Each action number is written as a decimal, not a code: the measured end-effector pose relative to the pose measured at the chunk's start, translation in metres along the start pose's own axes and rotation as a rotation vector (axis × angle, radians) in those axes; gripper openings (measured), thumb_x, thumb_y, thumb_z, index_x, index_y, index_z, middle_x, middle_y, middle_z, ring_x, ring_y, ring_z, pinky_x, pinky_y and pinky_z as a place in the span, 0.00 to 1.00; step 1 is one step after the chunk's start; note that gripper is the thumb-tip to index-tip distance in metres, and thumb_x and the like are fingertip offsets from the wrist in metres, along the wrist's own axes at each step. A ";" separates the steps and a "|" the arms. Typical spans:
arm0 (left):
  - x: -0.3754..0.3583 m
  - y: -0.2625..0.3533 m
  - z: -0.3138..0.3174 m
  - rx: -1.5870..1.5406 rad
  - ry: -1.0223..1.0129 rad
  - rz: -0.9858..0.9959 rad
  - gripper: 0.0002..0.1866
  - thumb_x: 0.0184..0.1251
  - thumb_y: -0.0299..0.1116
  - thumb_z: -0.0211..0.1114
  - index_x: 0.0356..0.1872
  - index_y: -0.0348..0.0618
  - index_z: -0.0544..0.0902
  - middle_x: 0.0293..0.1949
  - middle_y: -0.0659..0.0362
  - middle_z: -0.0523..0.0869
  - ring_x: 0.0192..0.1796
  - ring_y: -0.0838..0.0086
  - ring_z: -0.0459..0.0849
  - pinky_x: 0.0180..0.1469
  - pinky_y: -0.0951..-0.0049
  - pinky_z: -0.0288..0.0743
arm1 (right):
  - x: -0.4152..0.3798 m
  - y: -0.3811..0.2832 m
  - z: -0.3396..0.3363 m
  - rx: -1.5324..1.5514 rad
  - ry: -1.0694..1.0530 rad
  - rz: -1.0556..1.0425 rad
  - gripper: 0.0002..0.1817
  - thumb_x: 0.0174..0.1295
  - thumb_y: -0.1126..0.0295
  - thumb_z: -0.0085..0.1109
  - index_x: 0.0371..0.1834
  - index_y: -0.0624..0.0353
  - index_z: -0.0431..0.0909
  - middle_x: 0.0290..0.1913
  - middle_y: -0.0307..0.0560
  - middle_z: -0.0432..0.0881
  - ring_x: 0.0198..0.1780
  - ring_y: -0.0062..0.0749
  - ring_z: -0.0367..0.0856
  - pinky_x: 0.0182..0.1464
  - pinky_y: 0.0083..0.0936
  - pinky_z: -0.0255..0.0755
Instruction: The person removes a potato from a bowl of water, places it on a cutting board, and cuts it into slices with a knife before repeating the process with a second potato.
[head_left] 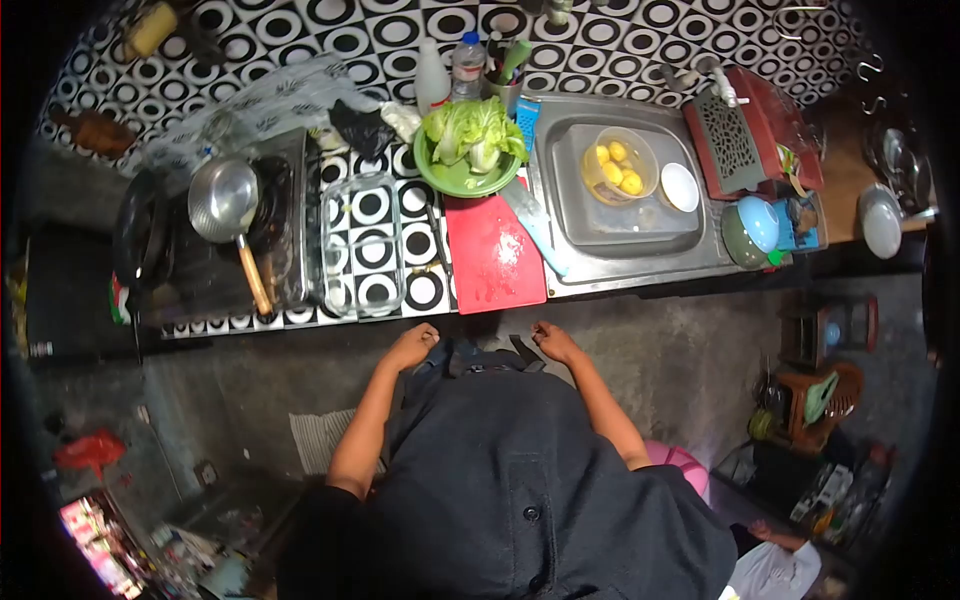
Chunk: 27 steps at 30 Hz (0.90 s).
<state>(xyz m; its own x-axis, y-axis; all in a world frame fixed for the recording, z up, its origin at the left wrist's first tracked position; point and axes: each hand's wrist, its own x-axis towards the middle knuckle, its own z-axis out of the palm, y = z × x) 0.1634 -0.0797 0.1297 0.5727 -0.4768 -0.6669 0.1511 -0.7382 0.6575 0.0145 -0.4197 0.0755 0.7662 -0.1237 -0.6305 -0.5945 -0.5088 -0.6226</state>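
Note:
My left hand point(415, 346) hangs at my waist below the counter edge, fingers curled in with nothing visible in them. On the other side, my right hand point(556, 342) is also curled closed, close to a dark strap end point(523, 349) at my waist. Nearest to both hands on the counter lies a wet red cutting board point(495, 255). A knife point(530, 218) with a light blue handle rests along its right edge. Behind the board, a green bowl point(450, 180) holds leafy greens point(475, 135).
In the sink point(650, 248) are a clear bowl of peeled potatoes point(620, 168) and a white bowl point(680, 188). Leftward stand a glass dish point(398, 240) and a saucepan point(222, 198) on the stove. A red dish rack point(750, 130) is at right. Another person point(775, 570) is behind.

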 end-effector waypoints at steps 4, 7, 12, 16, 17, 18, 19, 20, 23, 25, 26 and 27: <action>0.024 0.021 -0.026 -0.189 -0.128 0.136 0.14 0.77 0.36 0.61 0.54 0.38 0.81 0.43 0.60 0.86 0.45 0.77 0.81 0.52 0.74 0.74 | -0.016 -0.033 -0.024 0.067 0.095 -0.017 0.21 0.70 0.63 0.55 0.61 0.64 0.77 0.56 0.65 0.83 0.60 0.57 0.82 0.62 0.42 0.74; 0.031 0.041 -0.039 -0.271 -0.138 0.214 0.13 0.79 0.35 0.59 0.55 0.38 0.80 0.43 0.60 0.85 0.45 0.79 0.80 0.53 0.77 0.74 | -0.019 -0.051 -0.036 0.101 0.145 -0.020 0.21 0.70 0.64 0.55 0.61 0.65 0.76 0.57 0.65 0.83 0.61 0.56 0.81 0.63 0.41 0.73; 0.043 0.059 -0.050 -0.230 -0.147 0.260 0.13 0.79 0.34 0.59 0.56 0.37 0.79 0.44 0.61 0.85 0.46 0.79 0.81 0.53 0.76 0.75 | -0.027 -0.085 -0.054 0.136 0.237 -0.040 0.22 0.69 0.66 0.55 0.63 0.66 0.75 0.63 0.61 0.80 0.66 0.53 0.78 0.68 0.39 0.70; 0.045 0.075 -0.055 -0.299 -0.107 0.282 0.14 0.78 0.35 0.60 0.55 0.37 0.79 0.41 0.59 0.84 0.44 0.76 0.80 0.51 0.74 0.75 | -0.023 -0.097 -0.080 0.080 0.184 -0.100 0.23 0.67 0.68 0.54 0.64 0.66 0.75 0.62 0.60 0.81 0.65 0.51 0.79 0.67 0.38 0.71; 0.044 0.083 -0.057 -0.333 -0.093 0.292 0.14 0.78 0.37 0.61 0.55 0.37 0.80 0.39 0.59 0.83 0.43 0.75 0.80 0.50 0.73 0.74 | -0.023 -0.098 -0.087 0.072 0.184 -0.089 0.23 0.67 0.68 0.54 0.64 0.65 0.75 0.62 0.60 0.81 0.64 0.51 0.79 0.67 0.38 0.71; 0.043 0.091 -0.059 -0.341 -0.093 0.316 0.14 0.78 0.37 0.61 0.54 0.37 0.80 0.38 0.60 0.83 0.43 0.75 0.80 0.50 0.73 0.74 | -0.026 -0.105 -0.097 0.064 0.183 -0.078 0.23 0.67 0.68 0.54 0.64 0.65 0.74 0.61 0.60 0.81 0.63 0.51 0.80 0.66 0.38 0.71; 0.047 0.094 -0.059 -0.361 -0.093 0.317 0.15 0.78 0.37 0.62 0.54 0.37 0.80 0.39 0.60 0.84 0.44 0.76 0.80 0.50 0.74 0.74 | -0.028 -0.110 -0.107 0.057 0.181 -0.068 0.23 0.68 0.68 0.53 0.64 0.65 0.74 0.61 0.61 0.81 0.62 0.51 0.80 0.66 0.39 0.72; 0.049 0.096 -0.059 -0.346 -0.090 0.291 0.13 0.79 0.33 0.59 0.55 0.37 0.79 0.41 0.60 0.84 0.44 0.77 0.81 0.49 0.75 0.75 | -0.028 -0.110 -0.117 0.053 0.171 -0.074 0.23 0.68 0.68 0.53 0.65 0.65 0.74 0.61 0.61 0.81 0.62 0.51 0.80 0.65 0.39 0.72; 0.056 0.108 -0.057 -0.321 -0.049 0.220 0.12 0.79 0.31 0.58 0.56 0.36 0.79 0.45 0.59 0.86 0.44 0.78 0.82 0.49 0.78 0.76 | -0.021 -0.099 -0.143 0.028 0.152 -0.116 0.23 0.67 0.68 0.53 0.65 0.64 0.74 0.59 0.62 0.81 0.60 0.52 0.81 0.62 0.41 0.73; 0.062 0.121 -0.052 -0.319 0.019 0.231 0.13 0.79 0.32 0.58 0.56 0.34 0.79 0.46 0.58 0.86 0.45 0.77 0.82 0.52 0.76 0.77 | -0.015 -0.091 -0.160 -0.003 0.155 -0.173 0.24 0.67 0.67 0.54 0.65 0.64 0.74 0.58 0.63 0.81 0.59 0.53 0.81 0.61 0.41 0.73; 0.065 0.128 -0.048 -0.319 0.054 0.203 0.14 0.79 0.32 0.59 0.57 0.33 0.78 0.45 0.58 0.86 0.46 0.76 0.83 0.54 0.75 0.77 | -0.013 -0.087 -0.172 -0.010 0.115 -0.152 0.24 0.68 0.66 0.54 0.65 0.64 0.74 0.58 0.63 0.81 0.59 0.54 0.80 0.62 0.41 0.73; 0.068 0.135 -0.041 -0.353 0.101 0.199 0.14 0.79 0.32 0.59 0.57 0.34 0.78 0.45 0.58 0.86 0.46 0.76 0.83 0.54 0.75 0.77 | -0.010 -0.083 -0.182 -0.015 0.107 -0.189 0.24 0.68 0.65 0.54 0.65 0.65 0.74 0.59 0.63 0.81 0.60 0.54 0.80 0.63 0.41 0.72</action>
<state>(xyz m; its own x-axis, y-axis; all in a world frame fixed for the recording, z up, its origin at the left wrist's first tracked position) 0.2554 -0.1921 0.1874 0.6920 -0.5316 -0.4884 0.2866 -0.4187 0.8617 0.1011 -0.5310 0.2179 0.8857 -0.1140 -0.4500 -0.4347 -0.5441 -0.7177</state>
